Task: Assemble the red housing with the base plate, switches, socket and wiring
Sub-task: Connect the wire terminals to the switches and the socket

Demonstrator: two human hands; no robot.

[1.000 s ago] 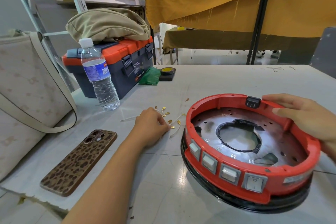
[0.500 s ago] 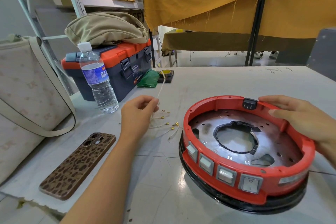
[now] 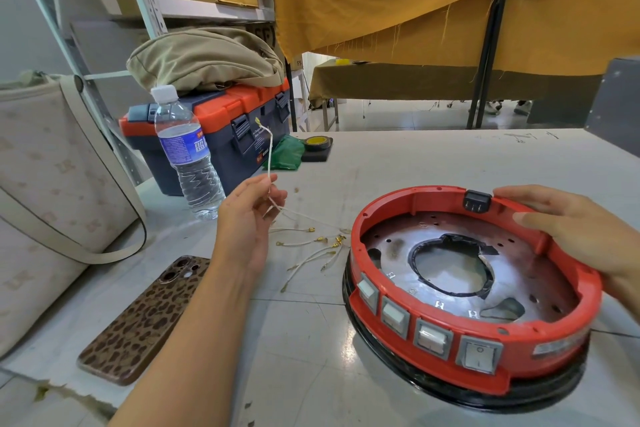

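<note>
- While the left hand (image 3: pixel 247 218) holds its grip pinched on one white lead (image 3: pixel 269 163) and lifts it clear of the counter (image 3: pixel 398 163), the lead's brass terminal stands uppermost, so it would pay to turn that end toward the housing before bringing it across.
- The red housing (image 3: pixel 478 357) sits on the counter at the right, with the base plate (image 3: pixel 519 267) already seated inside it, four switches (image 3: pixel 429 333) along the near wall and the black socket (image 3: pixel 477 200) at the far rim.
- The right hand (image 3: pixel 575 236) rests flat on the far rim with fingers extended, holding nothing; pressing down there should stop the housing sliding when a terminal is pushed home.
- The remaining leads (image 3: pixel 311 250) lie loose just left of the housing; the lifted one seems to trail among them, though the view is too fine to say whether it is tangled, so draw it out slowly.
- The switch tabs sit behind the near wall and are barely visible from here; tilting the housing toward the eye would probably help to match terminal to tab.
</note>
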